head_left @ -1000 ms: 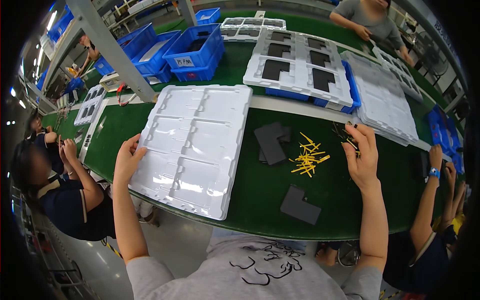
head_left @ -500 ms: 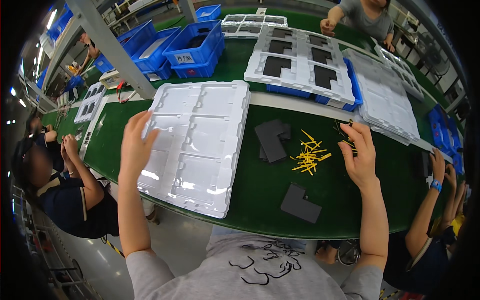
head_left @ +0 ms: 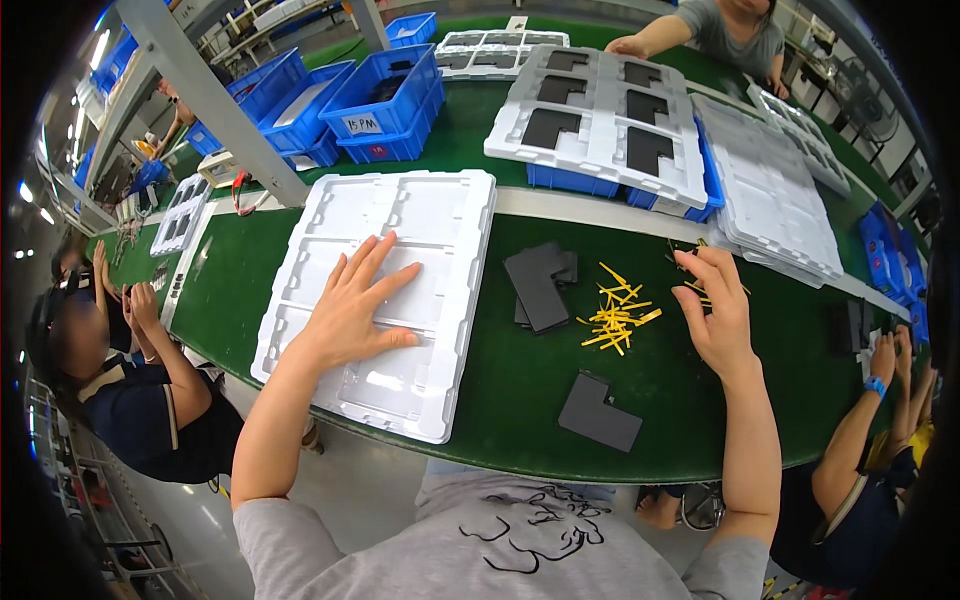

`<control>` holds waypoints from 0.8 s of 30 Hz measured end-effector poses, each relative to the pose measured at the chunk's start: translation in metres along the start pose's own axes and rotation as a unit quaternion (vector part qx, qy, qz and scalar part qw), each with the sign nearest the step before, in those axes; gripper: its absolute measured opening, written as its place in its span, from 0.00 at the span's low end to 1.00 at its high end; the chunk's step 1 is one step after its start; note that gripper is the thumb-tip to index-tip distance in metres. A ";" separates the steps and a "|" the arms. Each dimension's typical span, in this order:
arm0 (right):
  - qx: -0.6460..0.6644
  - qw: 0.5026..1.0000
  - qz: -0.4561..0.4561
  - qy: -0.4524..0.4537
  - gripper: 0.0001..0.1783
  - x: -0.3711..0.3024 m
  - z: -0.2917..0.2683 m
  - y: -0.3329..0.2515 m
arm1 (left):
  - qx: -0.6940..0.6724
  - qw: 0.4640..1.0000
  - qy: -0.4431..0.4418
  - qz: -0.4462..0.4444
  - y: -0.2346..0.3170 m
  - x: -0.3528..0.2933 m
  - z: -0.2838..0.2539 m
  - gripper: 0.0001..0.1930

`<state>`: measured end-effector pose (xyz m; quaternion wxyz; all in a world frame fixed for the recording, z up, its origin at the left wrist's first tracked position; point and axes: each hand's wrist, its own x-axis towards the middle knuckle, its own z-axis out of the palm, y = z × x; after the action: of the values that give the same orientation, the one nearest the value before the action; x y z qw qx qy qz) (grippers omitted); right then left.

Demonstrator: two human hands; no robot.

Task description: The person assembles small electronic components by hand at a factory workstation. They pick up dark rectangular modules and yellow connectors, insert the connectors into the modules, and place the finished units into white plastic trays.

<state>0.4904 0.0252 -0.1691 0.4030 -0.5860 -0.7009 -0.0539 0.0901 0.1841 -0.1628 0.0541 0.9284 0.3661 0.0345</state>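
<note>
My left hand (head_left: 352,312) is spread over a white plastic tray (head_left: 470,300) with shallow compartments, fingers apart; I cannot tell whether the palm touches it. Right of the tray lies a small stack of dark grey L-shaped flat pieces (head_left: 540,288). A single L-shaped piece (head_left: 600,412) lies nearer the table's front edge. Between the stack and my right hand (head_left: 722,315) is a loose pile of thin yellow strips (head_left: 618,318). My right hand hovers with thumb and fingers curved apart, beside more yellow and dark slivers (head_left: 705,290) partly hidden behind it.
A filled white tray (head_left: 590,125) rests on blue bins at the back; stacked white trays (head_left: 765,200) stand to its right. Blue bins (head_left: 385,110) and a metal post (head_left: 215,110) are at back left. A person (head_left: 725,35) reaches toward the filled tray; others sit at both sides.
My left hand has moved right, from the tray's left edge to over its middle. The person across has stretched an arm toward the filled tray. My right hand has hardly moved.
</note>
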 end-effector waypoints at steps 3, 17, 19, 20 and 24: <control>0.001 1.000 0.002 -0.004 0.21 -0.001 0.001 0.000 | -0.004 0.999 0.042 0.009 0.004 0.001 -0.001 0.36; -0.005 1.000 0.019 -0.006 0.21 -0.003 0.002 0.005 | -0.114 0.943 0.310 0.049 0.007 -0.012 -0.063 0.06; -0.009 1.000 0.014 -0.007 0.21 -0.002 0.000 0.005 | -0.101 0.950 0.291 0.043 0.009 -0.018 -0.062 0.07; -0.007 1.000 0.015 -0.006 0.21 -0.003 0.001 0.006 | -0.089 0.956 0.274 0.047 0.014 -0.020 -0.059 0.07; 0.001 1.000 0.011 -0.011 0.21 -0.002 0.002 0.005 | -0.064 0.973 0.210 0.075 0.035 -0.031 -0.022 0.08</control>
<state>0.4935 0.0268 -0.1738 0.3966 -0.5939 -0.6987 -0.0421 0.0884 0.1392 -0.1374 0.0329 0.9197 0.2960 0.2557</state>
